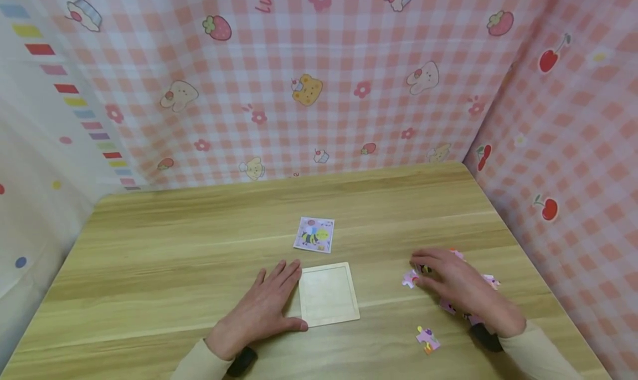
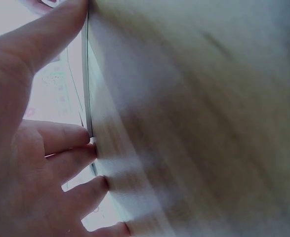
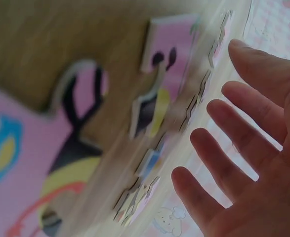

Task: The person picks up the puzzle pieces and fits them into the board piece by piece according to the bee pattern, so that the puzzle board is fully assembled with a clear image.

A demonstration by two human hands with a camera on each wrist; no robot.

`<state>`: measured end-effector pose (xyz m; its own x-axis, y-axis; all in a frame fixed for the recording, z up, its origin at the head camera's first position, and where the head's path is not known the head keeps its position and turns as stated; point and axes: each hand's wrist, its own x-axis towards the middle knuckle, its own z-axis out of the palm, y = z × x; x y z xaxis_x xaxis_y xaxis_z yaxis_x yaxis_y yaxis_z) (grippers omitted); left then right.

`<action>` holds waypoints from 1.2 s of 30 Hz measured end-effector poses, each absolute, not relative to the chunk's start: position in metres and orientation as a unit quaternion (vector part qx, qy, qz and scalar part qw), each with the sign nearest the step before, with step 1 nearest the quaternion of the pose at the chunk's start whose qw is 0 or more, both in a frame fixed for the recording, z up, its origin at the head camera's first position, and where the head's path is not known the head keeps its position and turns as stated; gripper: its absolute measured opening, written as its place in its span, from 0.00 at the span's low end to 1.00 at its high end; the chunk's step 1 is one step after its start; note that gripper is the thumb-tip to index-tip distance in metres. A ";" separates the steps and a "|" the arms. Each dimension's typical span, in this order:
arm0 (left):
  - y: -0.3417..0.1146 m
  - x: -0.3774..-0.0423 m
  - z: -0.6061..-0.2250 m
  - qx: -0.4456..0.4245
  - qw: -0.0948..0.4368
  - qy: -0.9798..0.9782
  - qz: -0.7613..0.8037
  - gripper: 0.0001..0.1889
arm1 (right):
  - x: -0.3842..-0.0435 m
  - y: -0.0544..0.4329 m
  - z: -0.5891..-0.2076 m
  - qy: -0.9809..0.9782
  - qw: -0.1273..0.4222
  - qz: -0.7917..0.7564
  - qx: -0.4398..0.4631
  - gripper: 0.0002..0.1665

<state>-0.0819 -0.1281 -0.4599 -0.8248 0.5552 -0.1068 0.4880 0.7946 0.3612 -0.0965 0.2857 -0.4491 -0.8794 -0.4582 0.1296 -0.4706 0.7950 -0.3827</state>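
A shallow square wooden puzzle tray (image 1: 329,297) lies on the table with a bare inside. My left hand (image 1: 269,302) rests at its left side, fingers extended, with the thumb at the lower left corner and fingertips along the edge. Over the scattered jigsaw pieces on the right hovers my right hand (image 1: 461,286), its fingers loosely bent and apart with nothing between them. One pink piece (image 1: 410,279) shows just left of its fingertips, and others are partly hidden below it. The right wrist view shows a large pink piece with a striped bee part (image 3: 26,148) close to the camera.
A small square picture card of a bee (image 1: 314,235) lies behind the tray. One loose jigsaw piece (image 1: 427,340) sits nearer the front, another (image 1: 490,281) beyond the right hand. Checked cloth walls (image 1: 349,64) enclose the wooden table (image 1: 174,247) at the back and right.
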 end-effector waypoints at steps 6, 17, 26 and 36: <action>-0.129 -0.082 -0.460 0.275 0.106 0.941 0.163 0.57 | -0.095 0.279 -0.449 -0.951 0.017 0.194 0.240 0.20; -0.128 -0.083 -0.459 0.268 0.113 0.942 0.167 0.56 | -0.096 0.271 -0.449 -0.946 0.021 0.161 0.282 0.17; -0.128 -0.083 -0.460 0.272 0.107 0.941 0.172 0.56 | -0.101 0.256 -0.448 -0.948 0.032 0.131 0.287 0.25; -0.128 -0.082 -0.460 0.272 0.109 0.940 0.172 0.56 | -0.104 0.251 -0.449 -0.943 0.061 0.140 0.295 0.16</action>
